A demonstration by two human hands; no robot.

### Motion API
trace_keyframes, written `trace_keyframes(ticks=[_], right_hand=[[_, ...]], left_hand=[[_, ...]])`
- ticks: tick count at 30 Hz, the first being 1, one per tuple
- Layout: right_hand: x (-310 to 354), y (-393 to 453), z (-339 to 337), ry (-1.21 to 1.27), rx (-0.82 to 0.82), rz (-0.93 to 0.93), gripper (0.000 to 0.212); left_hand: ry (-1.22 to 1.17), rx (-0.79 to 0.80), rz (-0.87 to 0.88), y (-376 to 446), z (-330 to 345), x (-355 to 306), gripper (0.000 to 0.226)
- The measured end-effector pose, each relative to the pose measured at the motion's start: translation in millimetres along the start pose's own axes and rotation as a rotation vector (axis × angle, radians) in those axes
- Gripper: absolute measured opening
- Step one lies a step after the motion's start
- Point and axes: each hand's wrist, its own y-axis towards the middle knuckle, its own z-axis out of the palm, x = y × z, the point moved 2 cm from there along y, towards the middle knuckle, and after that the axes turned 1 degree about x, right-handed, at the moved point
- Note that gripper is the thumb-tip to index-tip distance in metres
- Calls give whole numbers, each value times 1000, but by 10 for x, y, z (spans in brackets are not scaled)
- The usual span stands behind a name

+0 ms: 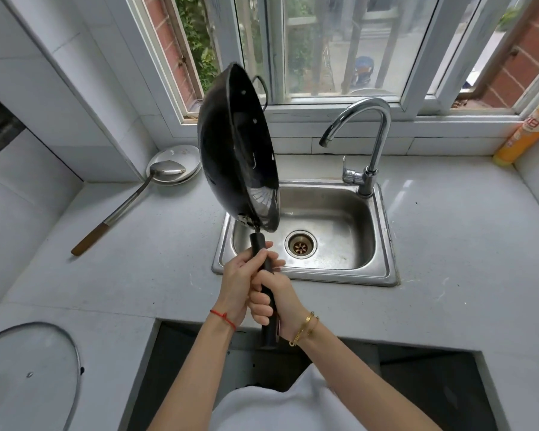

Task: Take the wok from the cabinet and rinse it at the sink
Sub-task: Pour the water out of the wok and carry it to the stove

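A black wok (231, 144) is held up on edge, nearly vertical, above the left side of the steel sink (383, 269), its inside facing right. Both hands grip its long black handle (268, 325). My left hand (240, 281) wraps the handle higher up, nearer the pan. My right hand (274, 297) holds it just below. The chrome tap (371, 129) arches over the sink's back right; no water runs from its spout. The drain (300, 247) lies in the basin's middle.
A metal ladle (131, 200) rests on a small plate (184, 160) at the counter's back left. A glass lid (28, 377) lies at the front left. A yellow bottle (523, 135) stands at the back right corner. A window runs behind the sink.
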Motion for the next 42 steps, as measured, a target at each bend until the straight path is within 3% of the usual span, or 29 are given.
trace_keyframes(ticks=[6,9,19,28,35,42], right_hand=[[-177,22,71,-398,-172,-198,21],[-262,57,183,-571,-268,-264,22],[-383,28,591,-825,-417,-431,22],[-360,-306,876,-801,-533,-600,20],[-292,-741,886,-635,-539,-649,16],[-357,-1207,639,-483,-695,-704,23]], left_hand=[[138,102,-27,-14,-339,-11,27],[143,110,-45,-23,-458,24,24],[154,155,30,-167,-778,-204,18],[53,352,142,-419,-743,-448,20],[92,535,216,-630,-432,-541,28],[116,711,151,-849,49,-338,30]])
